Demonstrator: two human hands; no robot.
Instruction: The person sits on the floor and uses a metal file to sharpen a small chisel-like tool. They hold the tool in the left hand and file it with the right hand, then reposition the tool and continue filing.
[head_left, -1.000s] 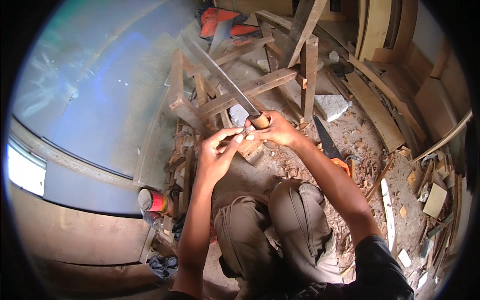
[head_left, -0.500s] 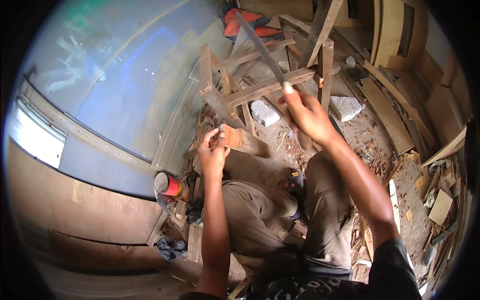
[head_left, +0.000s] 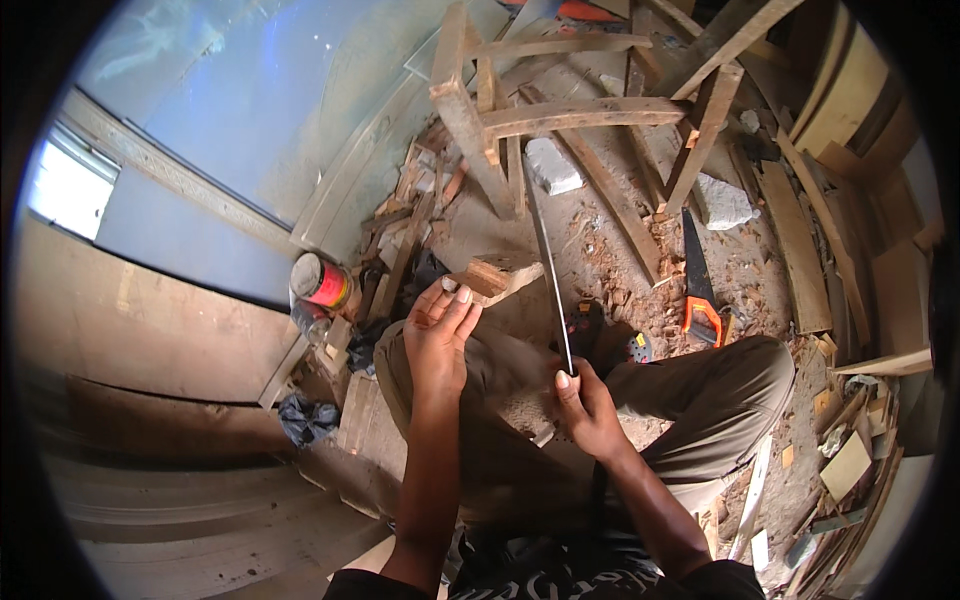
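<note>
A person crouches on a dusty workshop floor, seen from above. The right hand (head_left: pixel 585 405) is closed in a fist around the handle of a long, thin blade (head_left: pixel 548 270), thumb up along its base; the blade rises from the fist away from the person, its far end reaching toward a wooden frame. The left hand (head_left: pixel 438 335) is held upright with the fingers straight and close together, the fingertips touching the near edge of a small wooden block (head_left: pixel 495 277); whether it pinches the block or only steadies it cannot be told. The block lies just left of the blade, in front of the person's knees, on a flat piece of timber. Beyond it stands the wooden frame (head_left: pixel 560 115), a rough structure of legs and crossbars, tilted on the ground. Two pale chunks of stone (head_left: pixel 552 165) lie under and beside the frame. To the right of the blade, on the sawdust, lies a handsaw (head_left: pixel 697 280) with an orange handle, its dark blade pointing away. To the left of the left hand, a red and white tin can (head_left: pixel 322 282) lies on its side among splintered offcuts. A large blue-grey panel (head_left: pixel 230 110) fills the upper left. Planks and scraps of wood (head_left: pixel 800 240) are piled along the right side.
</note>
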